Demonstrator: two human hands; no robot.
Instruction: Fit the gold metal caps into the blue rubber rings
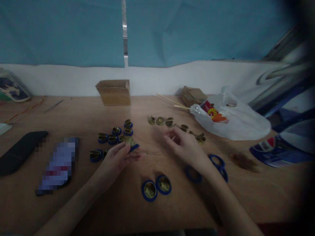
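Note:
My left hand [118,155] grips a blue-rimmed round piece with a brass clip [130,141] between thumb and fingers, tilted above the table. More such pieces [112,139] lie behind and left of that hand, some partly covered by it. To the right, my right hand [183,144] hovers with fingers curled and tips close together; whatever they hold, if anything, cannot be made out. Loose brass clips [160,121] stand in a row beyond it, with others [199,137] to its right. Nearer me sit two blue-rimmed pieces [149,190] side by side, brass sides up.
Blue-handled scissors [222,172] lie partly beneath my right forearm. At right are a white plastic bag [243,123] and a blue packet [275,154]. An open cardboard box [116,96] stands by the wall. A dark flat case [21,152] and a pixelated phone-shaped object [59,165] occupy the left.

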